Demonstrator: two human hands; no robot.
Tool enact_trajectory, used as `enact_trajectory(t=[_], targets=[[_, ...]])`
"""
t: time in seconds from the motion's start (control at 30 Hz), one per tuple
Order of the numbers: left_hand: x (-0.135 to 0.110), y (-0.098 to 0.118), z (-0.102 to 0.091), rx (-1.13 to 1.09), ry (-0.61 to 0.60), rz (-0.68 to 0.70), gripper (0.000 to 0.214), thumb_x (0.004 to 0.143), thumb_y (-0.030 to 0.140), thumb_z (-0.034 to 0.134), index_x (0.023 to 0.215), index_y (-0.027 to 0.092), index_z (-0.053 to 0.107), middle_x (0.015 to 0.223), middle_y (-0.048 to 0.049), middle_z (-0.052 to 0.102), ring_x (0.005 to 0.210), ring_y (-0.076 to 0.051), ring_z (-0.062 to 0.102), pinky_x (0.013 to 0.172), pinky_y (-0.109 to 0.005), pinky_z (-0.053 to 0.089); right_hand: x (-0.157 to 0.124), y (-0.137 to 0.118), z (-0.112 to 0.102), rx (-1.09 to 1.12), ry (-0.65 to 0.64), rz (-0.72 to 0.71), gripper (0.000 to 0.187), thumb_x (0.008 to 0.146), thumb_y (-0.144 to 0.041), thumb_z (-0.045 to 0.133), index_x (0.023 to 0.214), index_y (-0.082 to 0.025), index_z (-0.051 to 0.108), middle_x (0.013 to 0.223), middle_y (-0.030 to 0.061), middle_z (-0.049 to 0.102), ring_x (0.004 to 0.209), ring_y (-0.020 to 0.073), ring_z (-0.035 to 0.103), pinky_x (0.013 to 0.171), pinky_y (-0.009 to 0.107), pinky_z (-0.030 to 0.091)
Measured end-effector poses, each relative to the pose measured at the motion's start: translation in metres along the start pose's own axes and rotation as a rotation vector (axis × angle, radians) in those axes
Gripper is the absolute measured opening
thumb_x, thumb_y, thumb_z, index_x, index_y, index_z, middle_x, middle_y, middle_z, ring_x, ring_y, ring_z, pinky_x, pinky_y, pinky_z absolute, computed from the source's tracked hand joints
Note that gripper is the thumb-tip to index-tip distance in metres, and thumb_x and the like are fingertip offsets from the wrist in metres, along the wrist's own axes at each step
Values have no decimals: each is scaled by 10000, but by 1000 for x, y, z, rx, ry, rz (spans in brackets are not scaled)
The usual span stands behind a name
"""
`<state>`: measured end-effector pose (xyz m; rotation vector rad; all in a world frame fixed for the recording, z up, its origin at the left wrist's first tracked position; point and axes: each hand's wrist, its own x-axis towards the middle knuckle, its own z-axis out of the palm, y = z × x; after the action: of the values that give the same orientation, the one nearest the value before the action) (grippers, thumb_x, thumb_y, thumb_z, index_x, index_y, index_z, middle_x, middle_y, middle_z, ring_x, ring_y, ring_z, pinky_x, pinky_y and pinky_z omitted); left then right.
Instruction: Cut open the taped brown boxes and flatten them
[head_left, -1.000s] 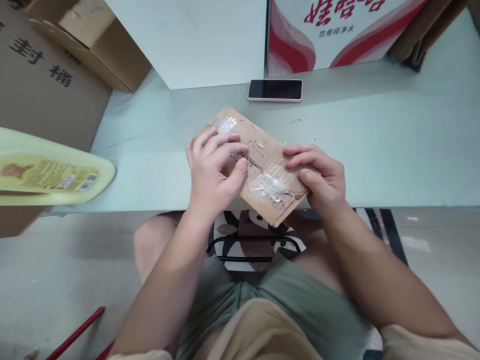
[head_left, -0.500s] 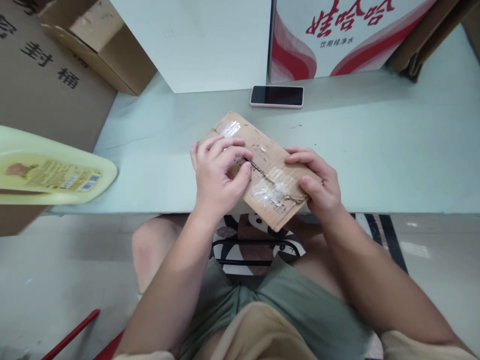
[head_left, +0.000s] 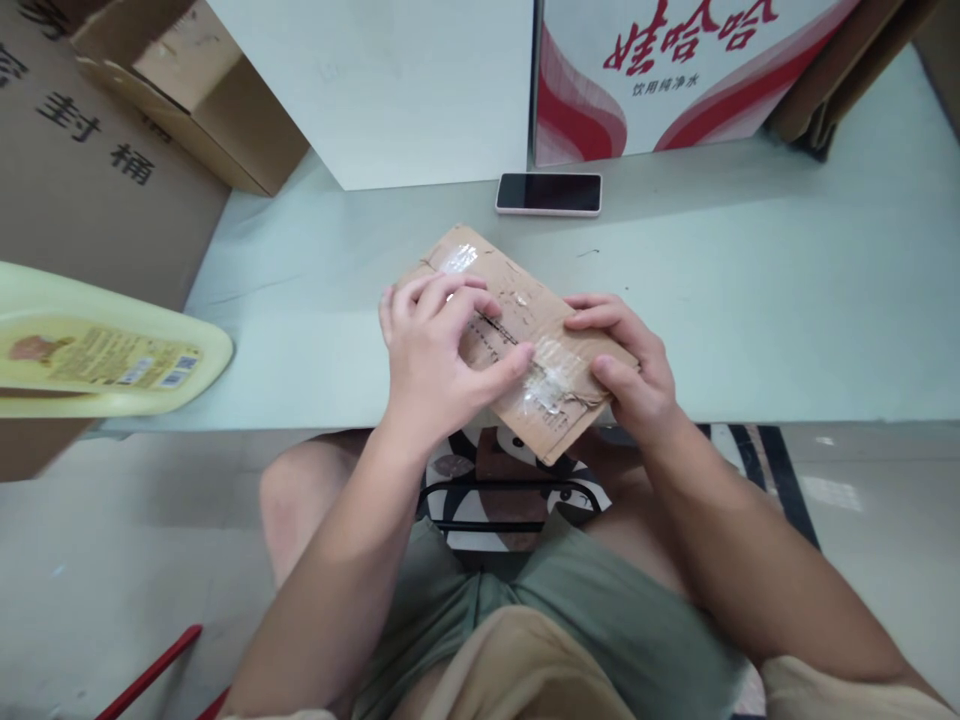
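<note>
A small brown cardboard box (head_left: 517,290) is tilted above the table's front edge, with worn clear tape and a dark seam along its upper face. My right hand (head_left: 634,365) grips its right end, thumb on top and fingers along the far edge. Across the left part of the box lies my left hand (head_left: 439,345), fingers curled over the face near the seam and thumb stretched along it toward the tape. The left fingers hide the box's left end.
A phone (head_left: 549,194) lies on the pale table (head_left: 750,300) beyond the box. Behind it stand a white panel (head_left: 420,90) and a red-and-white carton (head_left: 690,110). At left are a yellow bottle (head_left: 202,350), an opened cardboard box (head_left: 225,110) and a large printed carton (head_left: 172,235).
My left thumb has straightened and slid right along the seam, away from the left fingertips. The box and my right hand hold nearly the same place.
</note>
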<state>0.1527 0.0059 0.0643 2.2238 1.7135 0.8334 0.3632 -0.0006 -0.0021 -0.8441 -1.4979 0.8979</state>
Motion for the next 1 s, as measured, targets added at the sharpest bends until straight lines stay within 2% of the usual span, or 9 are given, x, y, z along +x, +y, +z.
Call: enact_trajectory(t=[0.13, 0.3, 0.63, 0.73, 0.87, 1.0], targets=[[1, 7, -2, -3, -41, -41, 361, 704, 509, 837, 889, 302, 606, 1254, -42, 698, 1340, -390, 507, 1245, -663, 224, 0, 0, 0, 22, -9, -26, 306, 907, -521, 649, 1069, -271, 714, 1246, 79, 691, 1232, 304, 637, 1080, 511, 508], [0, 19, -1, 33, -50, -61, 335, 682, 410, 846, 890, 285, 615, 1238, -68, 666, 1352, -424, 487, 1235, -724, 166, 0, 0, -1, 22, -20, -1, 328, 909, -551, 646, 1070, -272, 709, 1264, 78, 686, 1242, 304, 630, 1083, 503, 507], [-1, 17, -2, 38, -69, -54, 437, 651, 542, 869, 928, 299, 633, 1260, -75, 652, 1344, -411, 488, 1251, -689, 161, 1, -1, -2, 27, -42, 4, 345, 917, -571, 630, 1071, -272, 709, 1248, 79, 687, 1250, 299, 626, 1097, 489, 497], [-3, 16, -1, 52, -51, -36, 364, 724, 539, 800, 956, 301, 653, 1274, -74, 662, 1342, -400, 493, 1251, -674, 163, 0, 0, -3, 7, -38, 23, 391, 908, -615, 616, 1067, -270, 710, 1254, 79, 688, 1254, 308, 622, 1099, 500, 494], [-8, 8, 3, 42, 10, 44, 206, 841, 452, 627, 986, 314, 675, 1301, -47, 713, 1377, -376, 506, 1239, -648, 194, 0, 2, -2, 17, -32, 25, 415, 907, -633, 607, 1073, -267, 706, 1257, 84, 684, 1254, 306, 625, 1106, 501, 492], [-14, -8, 9, -18, 88, 146, 279, 874, 447, 498, 1017, 345, 715, 1212, -6, 786, 1301, -338, 607, 1242, -610, 221, 0, 2, -2, 39, -33, 5, 383, 922, -605, 613, 1080, -270, 713, 1242, 82, 687, 1252, 301, 629, 1099, 492, 500]])
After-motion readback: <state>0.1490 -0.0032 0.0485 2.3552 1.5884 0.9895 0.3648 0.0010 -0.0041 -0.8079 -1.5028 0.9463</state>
